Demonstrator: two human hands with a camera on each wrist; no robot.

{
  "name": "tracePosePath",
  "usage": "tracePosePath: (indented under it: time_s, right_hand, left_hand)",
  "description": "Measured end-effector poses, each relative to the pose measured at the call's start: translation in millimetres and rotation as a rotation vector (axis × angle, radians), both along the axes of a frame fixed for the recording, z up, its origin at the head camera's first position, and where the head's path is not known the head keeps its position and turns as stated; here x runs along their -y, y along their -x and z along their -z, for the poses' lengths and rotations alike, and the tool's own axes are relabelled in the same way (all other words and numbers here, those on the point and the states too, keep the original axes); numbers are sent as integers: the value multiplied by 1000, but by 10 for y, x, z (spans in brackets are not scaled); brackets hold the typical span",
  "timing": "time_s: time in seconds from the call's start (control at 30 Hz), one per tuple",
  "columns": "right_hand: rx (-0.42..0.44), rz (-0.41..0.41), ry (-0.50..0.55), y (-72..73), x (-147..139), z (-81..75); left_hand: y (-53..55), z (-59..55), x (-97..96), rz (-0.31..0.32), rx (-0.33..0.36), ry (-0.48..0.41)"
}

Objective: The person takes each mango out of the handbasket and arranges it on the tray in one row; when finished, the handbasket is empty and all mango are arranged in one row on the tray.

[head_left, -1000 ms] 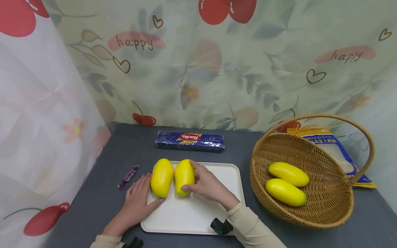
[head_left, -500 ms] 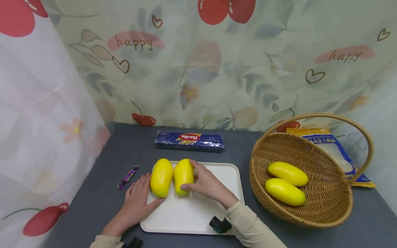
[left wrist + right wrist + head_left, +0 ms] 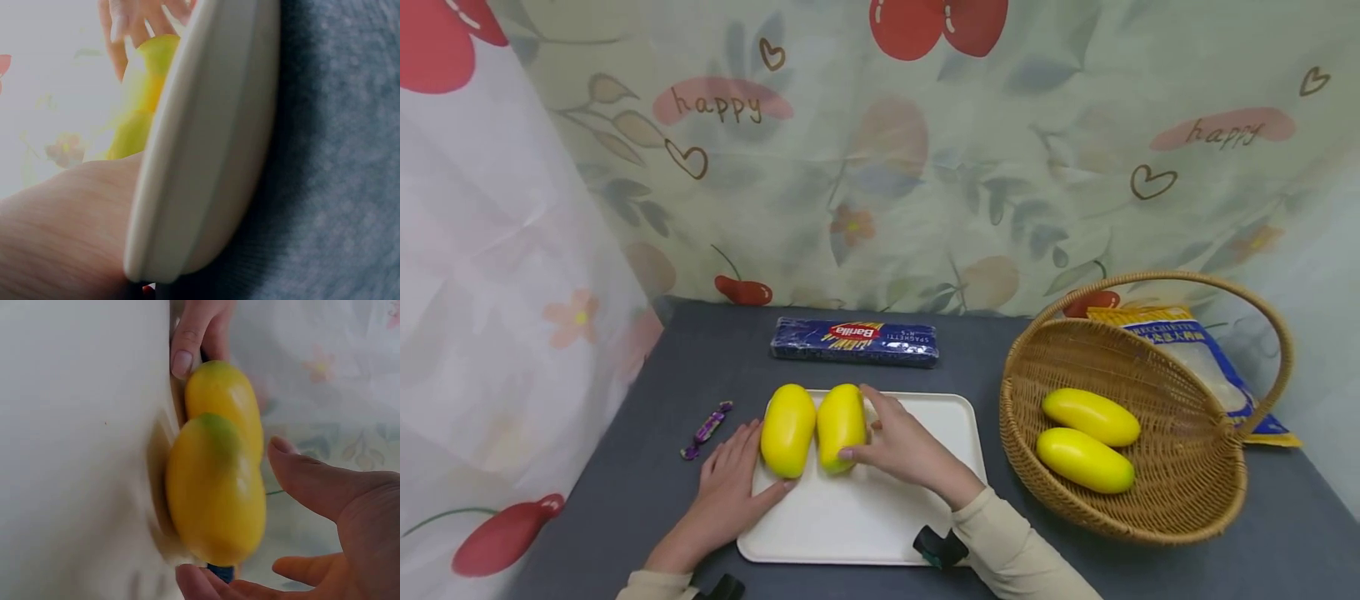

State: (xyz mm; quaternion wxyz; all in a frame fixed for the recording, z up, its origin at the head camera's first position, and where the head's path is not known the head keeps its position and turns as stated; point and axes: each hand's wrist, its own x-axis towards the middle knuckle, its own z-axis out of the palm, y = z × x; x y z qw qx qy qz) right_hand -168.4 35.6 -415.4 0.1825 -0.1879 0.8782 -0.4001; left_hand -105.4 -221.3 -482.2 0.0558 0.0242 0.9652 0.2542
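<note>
Two yellow mangoes lie side by side on a white tray (image 3: pixel 865 525). My left hand (image 3: pixel 726 483) rests along the outer side of the left mango (image 3: pixel 788 431), fingers straight and thumb over the tray's edge. At the right mango (image 3: pixel 841 429), my right hand (image 3: pixel 902 442) has its thumb and fingers spread around it. The right wrist view shows a gap between the right thumb (image 3: pixel 312 478) and that mango, with its fingertips (image 3: pixel 194 581) close to the fruit's lower side. Whether those fingertips touch it is unclear.
A wicker basket (image 3: pixel 1195 500) holding two more yellow fruits (image 3: pixel 1086 460) stands at right. Behind it leans a blue and yellow pasta bag (image 3: pixel 1206 367). A blue spaghetti pack (image 3: pixel 853 342) lies beyond the tray. Left of the tray is a purple wrapped candy (image 3: pixel 706 431).
The head view has shifted slightly. My right hand has eased a little to the right relative to its mango. Both mangoes and my left hand stay in place.
</note>
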Motion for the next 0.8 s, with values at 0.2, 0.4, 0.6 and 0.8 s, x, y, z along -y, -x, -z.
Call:
tracePosePath:
  time_s: [0.2, 0.4, 0.6, 0.8]
  right_hand:
    - [-146, -26, -124, -294, -330, -361]
    - [-316, -130, -273, -617, -811, -879]
    - [-423, -213, -444, -570, -1301, -1160]
    - [-283, -139, -593, -133, -1842, -1198]
  left_hand:
    - [11, 21, 7, -2, 1, 5]
    - [23, 16, 10, 6, -13, 7]
    - [15, -12, 16, -1, -22, 6]
    - [-1, -36, -7, 6, -9, 2]
